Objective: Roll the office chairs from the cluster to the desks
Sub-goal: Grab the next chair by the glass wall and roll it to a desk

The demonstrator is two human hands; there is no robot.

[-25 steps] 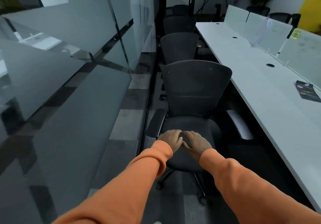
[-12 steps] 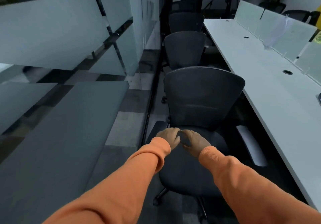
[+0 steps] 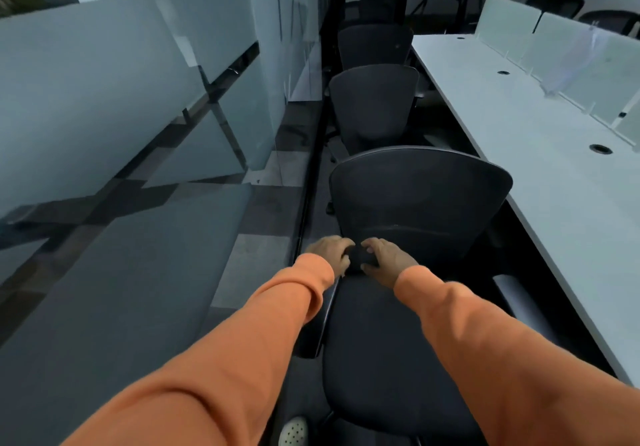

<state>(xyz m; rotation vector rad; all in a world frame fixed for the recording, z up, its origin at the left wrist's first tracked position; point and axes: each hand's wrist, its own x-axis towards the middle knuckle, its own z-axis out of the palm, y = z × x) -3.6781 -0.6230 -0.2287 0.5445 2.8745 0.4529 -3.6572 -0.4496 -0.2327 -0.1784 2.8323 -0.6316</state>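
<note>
Frosted glass partitions [image 3: 104, 99] close the narrow aisle at left, and a long white desk [image 3: 554, 175] at right, so little side room is left. Between them the nearest black mesh office chair [image 3: 419, 200] is gripped at the seat's far end by the left hand [image 3: 327, 250] and right hand [image 3: 388, 260], fingers curled and nearly touching.

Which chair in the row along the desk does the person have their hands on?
The nearest chair, in the foreground: left hand and right hand rest on its seat. The chairs farther along stand untouched.
</note>
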